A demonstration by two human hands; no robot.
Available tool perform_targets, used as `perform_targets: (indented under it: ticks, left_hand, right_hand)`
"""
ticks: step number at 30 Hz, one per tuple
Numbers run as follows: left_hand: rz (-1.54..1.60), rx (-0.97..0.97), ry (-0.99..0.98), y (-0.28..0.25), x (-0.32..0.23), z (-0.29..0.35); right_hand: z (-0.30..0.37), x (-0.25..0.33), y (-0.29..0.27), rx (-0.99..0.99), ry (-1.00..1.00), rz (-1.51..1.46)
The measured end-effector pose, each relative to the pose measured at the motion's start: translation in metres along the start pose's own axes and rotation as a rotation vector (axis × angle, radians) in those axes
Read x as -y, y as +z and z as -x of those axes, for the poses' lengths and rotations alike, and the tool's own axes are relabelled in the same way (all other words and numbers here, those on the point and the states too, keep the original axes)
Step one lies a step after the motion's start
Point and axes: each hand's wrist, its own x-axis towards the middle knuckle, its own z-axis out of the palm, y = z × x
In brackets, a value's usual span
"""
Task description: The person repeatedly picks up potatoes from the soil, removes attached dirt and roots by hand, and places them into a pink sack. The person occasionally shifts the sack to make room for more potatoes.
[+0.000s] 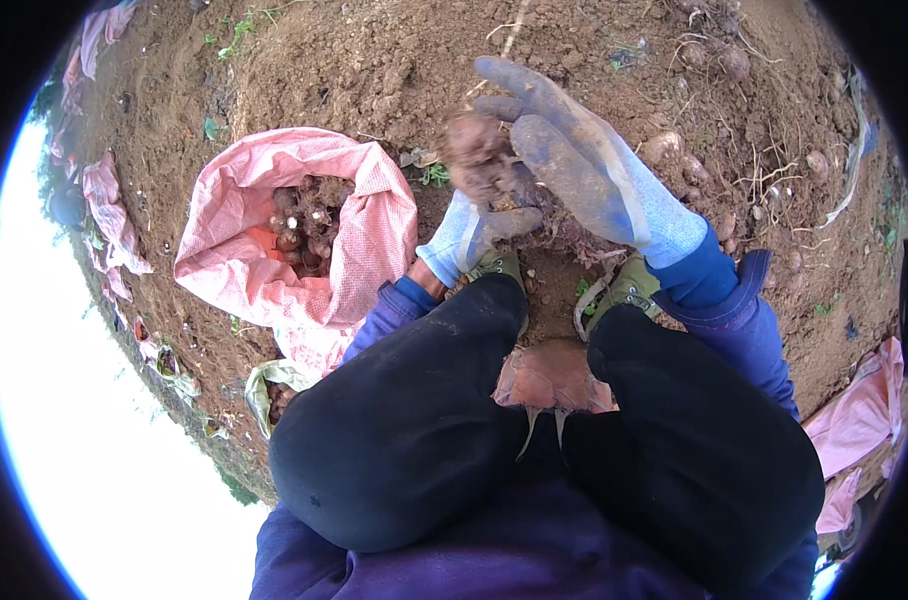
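Note:
My left hand [482,232], in a blue glove with a muddy grey palm, is closed on a soil-caked clump of taro-like tubers [477,155]. The clump is smeared by motion, so its single tubers cannot be told apart. Just to its right is my right hand [579,165], gloved the same way, with fingers stretched out and nothing held in them. More muddy, stringy root clumps [579,238] lie beneath the hands, partly hidden by them. Left of my left hand stands a pink woven sack [379,210], its mouth wide open, with several round brown tubers [307,230] inside.
Loose tubers [664,148] and stringy roots lie on the brown soil [354,75] at the right. A smaller pale sack [259,390] with tubers is beside my left knee. Pink sacks lie at the far left [104,200] and lower right [859,410]. My shoes flank the work spot.

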Motion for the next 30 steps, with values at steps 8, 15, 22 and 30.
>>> perform_targets:
  ticks: [8, 15, 22, 30]
  left_hand:
    - [0.595, 0.007, -0.097, 0.0, 0.015, 0.012]
    - [0.91, 0.229, 0.001, -0.024, 0.009, 0.01]
    - [0.694, -0.089, 0.006, -0.035, -0.037, -0.007]
    - [-0.424, 0.044, 0.248, 0.021, -0.049, -0.032]
  right_hand:
    - [0.056, -0.026, -0.001, 0.082, 0.259, 0.884]
    - [0.073, -0.079, -0.018, 0.123, 0.348, 0.758]
    - [0.08, -0.047, -0.032, -0.394, 0.352, 0.456]
    - [0.054, -0.027, -0.024, -0.391, 0.104, 0.634]
